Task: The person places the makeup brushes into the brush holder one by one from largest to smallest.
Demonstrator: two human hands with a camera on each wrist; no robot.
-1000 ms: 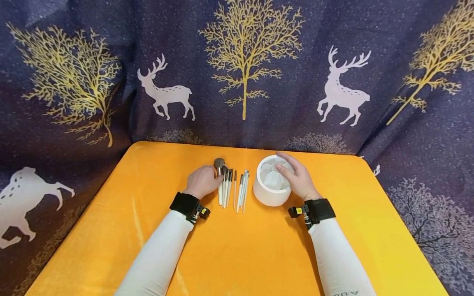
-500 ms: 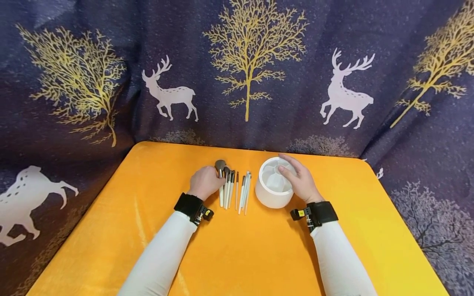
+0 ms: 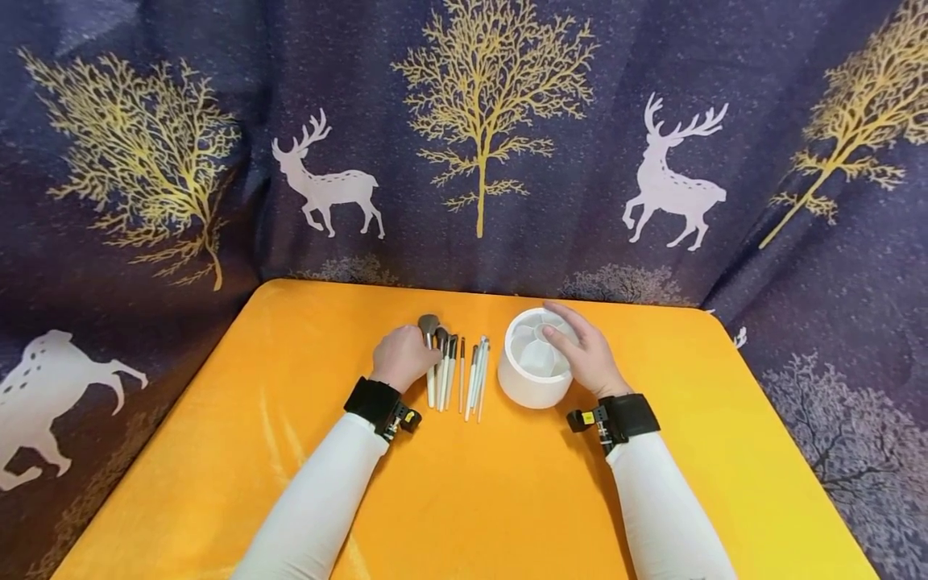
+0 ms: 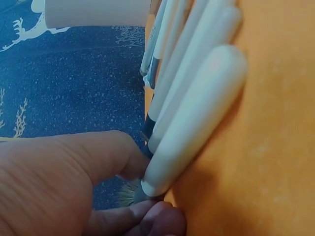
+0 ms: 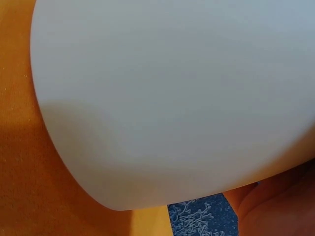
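— While the head view shows the whole orange worktop [image 3: 464,483], what do the wrist views add?

— The left one shows the left hand [image 3: 401,357] pinching the grey-bristled, white-handled makeup brush [image 4: 192,123] at its ferrule. The right hand [image 3: 590,354] curls its grip over the round white compartmented holder [image 3: 532,374].

— How many?

— One holder, roughly nine brushes lying side by side just left of it [image 3: 455,370]; the exact count is hard to tell.

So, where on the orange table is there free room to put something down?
The near half of the table, between the two sleeves, is bare. Bare strips also lie left of the left hand and right of the right hand. The middle is crowded: the brushes lie in a row close beside the white holder, with only a narrow gap.
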